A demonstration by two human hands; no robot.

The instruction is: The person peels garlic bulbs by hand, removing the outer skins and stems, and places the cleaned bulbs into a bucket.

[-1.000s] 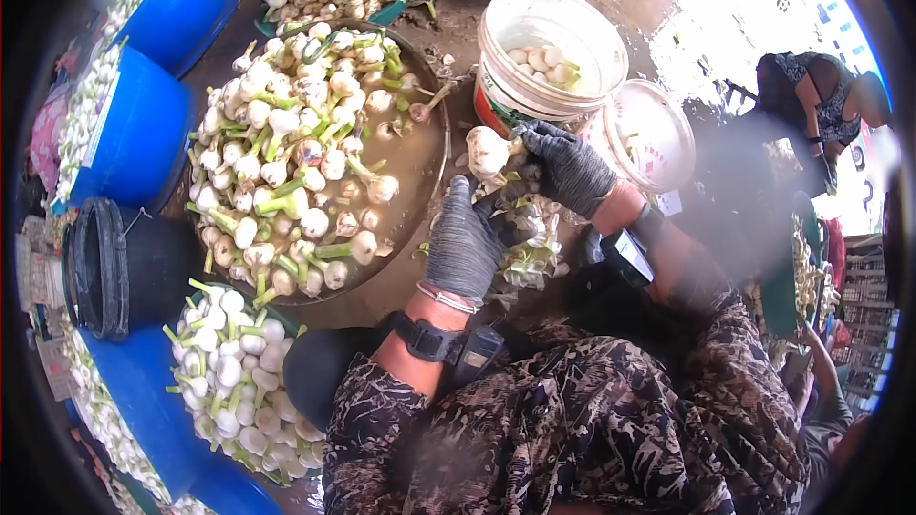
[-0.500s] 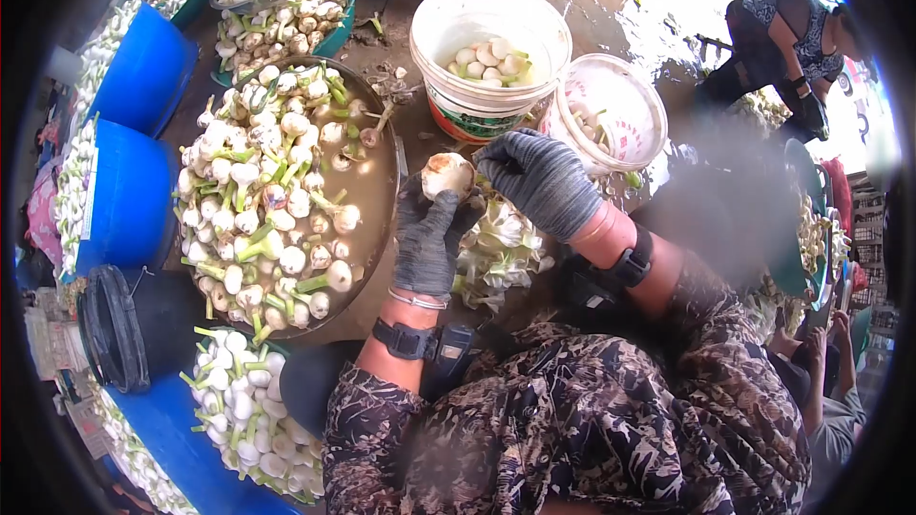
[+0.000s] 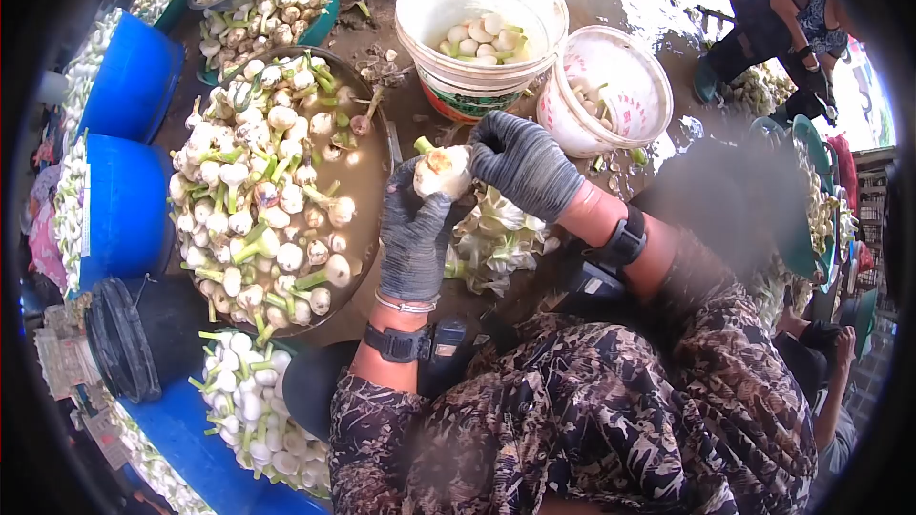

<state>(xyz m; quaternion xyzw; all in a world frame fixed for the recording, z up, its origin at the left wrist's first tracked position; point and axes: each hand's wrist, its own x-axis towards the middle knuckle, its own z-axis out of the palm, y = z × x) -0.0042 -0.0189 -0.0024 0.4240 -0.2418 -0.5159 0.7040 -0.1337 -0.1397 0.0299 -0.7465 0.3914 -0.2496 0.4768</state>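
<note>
A whitish garlic bulb (image 3: 443,173) with a brown patch and a short green stem is held in my left hand (image 3: 412,238), its gloved fingers wrapped round the bulb's near side. My right hand (image 3: 527,164), also gloved, is closed against the bulb's right side; anything between its fingertips is hidden. Below both hands lies a heap of peeled-off skins (image 3: 498,240). Left of them, a wide round basin (image 3: 389,148) holds muddy water and many bulbs with stems. Beyond my hands stands a white bucket (image 3: 420,43) with cleaned bulbs inside.
A smaller white bucket (image 3: 644,114) stands right of the large one. Blue tubs (image 3: 129,200), a black bucket (image 3: 162,334) and a pile of clean bulbs (image 3: 258,405) are at the left. One person (image 3: 782,29) bends at the upper right; another's arm (image 3: 832,391) shows lower right.
The bulb has turned in my left hand, and its stem now points up and left. My right hand has come from the stem to the bulb's right side. The view has shifted.
</note>
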